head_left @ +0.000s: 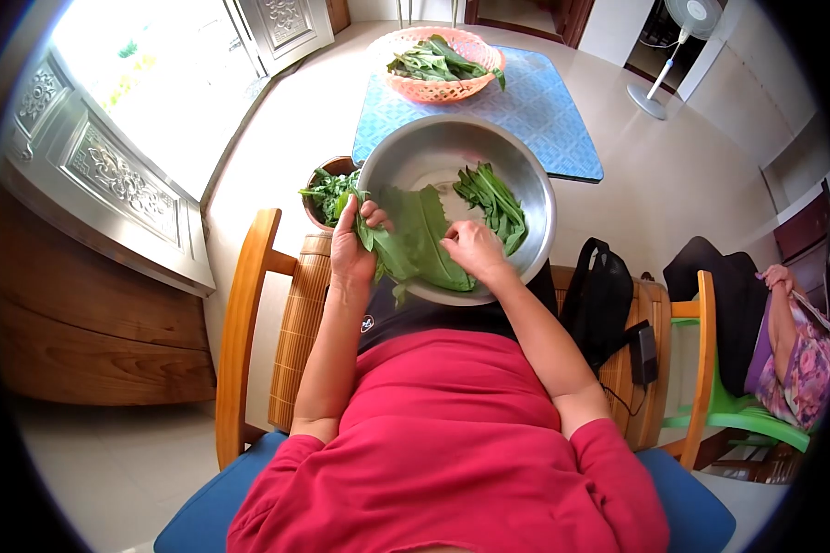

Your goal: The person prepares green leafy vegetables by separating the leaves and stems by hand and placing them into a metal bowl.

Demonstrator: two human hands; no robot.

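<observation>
A wide steel basin (415, 152) rests in front of me, at my lap. My left hand (353, 247) is closed around leafy greens (389, 253) at the basin's left rim. My right hand (475, 247) is over the basin, its fingers pinched at the edge of a broad green leaf (424, 235) that spreads between both hands. A small pile of long leaves (493, 207) lies inside the basin on the right. Left of the basin, a brown bucket (314, 210) holds cut or torn greens (330, 192).
A blue patterned table (535, 111) stands ahead, bearing a pink woven basket (447, 89) of greens. A black bag (601, 300) and a power adapter (643, 355) are on the chair's right side. Another person (783, 323) sits at far right. A fan (659, 83) stands behind.
</observation>
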